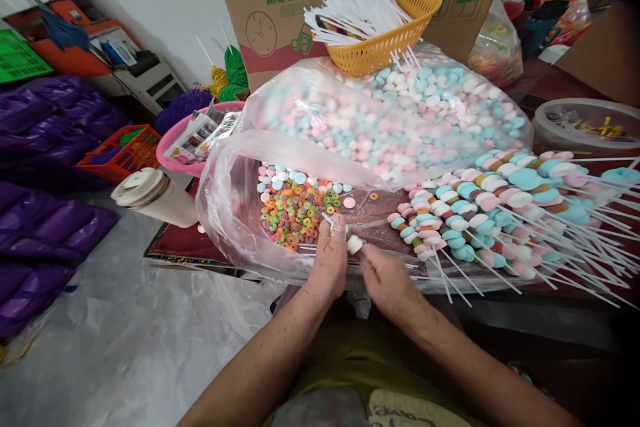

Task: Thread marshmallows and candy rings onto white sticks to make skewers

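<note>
My left hand [330, 260] is closed around a thin white stick [327, 219] whose tip pokes out above the fingers. My right hand [385, 277] pinches a white marshmallow [354, 244] just beside the left hand's fingers. Both hands sit at the near edge of a low table, over a clear plastic sheet [225, 213]. Just beyond the left hand lies a heap of small colourful ring candies [296, 208]. To the right is a pile of finished marshmallow skewers [505, 207], sticks pointing right.
A big clear bag of pink, blue and white marshmallows [390, 113] fills the table's middle. Behind it stand a yellow basket of white sticks [380, 27] and a Macaron carton [280, 7]. A pink basket [185, 140], a cup [155, 197] and a round tub [585, 123] flank it.
</note>
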The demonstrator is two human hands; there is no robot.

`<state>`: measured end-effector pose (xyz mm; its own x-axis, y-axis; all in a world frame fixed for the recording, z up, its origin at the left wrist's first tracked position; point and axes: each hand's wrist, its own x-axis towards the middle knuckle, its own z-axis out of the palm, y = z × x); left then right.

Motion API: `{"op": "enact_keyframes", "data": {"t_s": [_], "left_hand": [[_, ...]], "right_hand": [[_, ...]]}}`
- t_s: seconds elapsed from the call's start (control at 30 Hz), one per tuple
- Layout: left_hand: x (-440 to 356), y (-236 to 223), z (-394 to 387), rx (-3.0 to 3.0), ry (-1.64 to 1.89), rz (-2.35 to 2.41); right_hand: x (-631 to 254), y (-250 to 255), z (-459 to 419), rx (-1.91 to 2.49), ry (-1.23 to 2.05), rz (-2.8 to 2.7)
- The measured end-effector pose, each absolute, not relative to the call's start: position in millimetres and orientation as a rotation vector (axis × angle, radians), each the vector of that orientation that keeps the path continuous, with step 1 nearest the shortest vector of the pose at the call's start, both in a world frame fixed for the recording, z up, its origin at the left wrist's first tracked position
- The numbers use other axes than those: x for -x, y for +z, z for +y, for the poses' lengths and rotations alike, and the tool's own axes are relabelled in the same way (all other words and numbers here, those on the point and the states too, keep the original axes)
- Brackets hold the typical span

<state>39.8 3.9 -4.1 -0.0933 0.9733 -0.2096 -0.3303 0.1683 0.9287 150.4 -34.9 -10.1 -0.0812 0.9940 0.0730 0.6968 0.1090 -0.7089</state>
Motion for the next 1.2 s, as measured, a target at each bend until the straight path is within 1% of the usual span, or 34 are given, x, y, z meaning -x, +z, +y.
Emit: {"op": "enact_keyframes", "data": {"t_s": [0.1, 0.13, 0.2, 0.27, 0.3, 0.37, 0.47, 0.53, 0.6, 0.73, 0.87, 0.93, 1.0, 1.1, 1.17, 1.2], "left_hand": [[-19, 3, 28, -1.374, 1.162, 1.482], [-13, 5, 37, -1.629, 1.039, 1.610], [-7, 5, 55, -2.036, 0.684, 1.788], [-4, 2, 65, -2.211, 0.450, 1.862], [-3, 0, 66, -2.200, 0.443, 1.868], [1, -1, 64, -1.995, 0.593, 1.780], [12, 3, 53, -1.474, 0.772, 1.410], [18, 7, 45, -1.191, 0.781, 1.182], [22, 9, 39, -1.007, 0.776, 1.062], [23, 9, 32, -0.902, 0.687, 0.987], [20, 12, 34, -0.989, 0.592, 0.961], [15, 16, 42, -1.231, 0.639, 1.104], [5, 17, 52, -1.613, 0.642, 1.374], [-12, 8, 56, -2.096, 0.392, 1.710], [-20, -1, 49, -2.226, 0.294, 1.751], [-21, -4, 44, -2.250, 0.308, 1.722]], "right_hand": [[-175, -4, -27, 1.771, 0.621, -1.901], [-181, -4, -26, 1.785, 0.605, -1.937], [-188, -4, -26, 1.811, 0.560, -2.004], [-189, -6, -28, 1.874, 0.494, -2.018], [-189, -7, -29, 1.914, 0.472, -2.015], [-187, -6, -31, 1.976, 0.484, -2.025], [-183, 0, -33, 1.979, 0.549, -2.101], [-178, 5, -34, 1.961, 0.570, -2.165], [-172, 8, -35, 1.955, 0.571, -2.216], [-167, 4, -42, 1.857, 0.528, -2.219], [-171, -12, -51, 1.615, 0.639, -1.947], [-174, -18, -54, 1.568, 0.727, -1.771], [-176, -22, -54, 1.573, 0.770, -1.664], [-177, -22, -53, 1.575, 0.787, -1.648], [-176, -21, -53, 1.576, 0.796, -1.670], [-177, -21, -53, 1.580, 0.802, -1.677]]}}
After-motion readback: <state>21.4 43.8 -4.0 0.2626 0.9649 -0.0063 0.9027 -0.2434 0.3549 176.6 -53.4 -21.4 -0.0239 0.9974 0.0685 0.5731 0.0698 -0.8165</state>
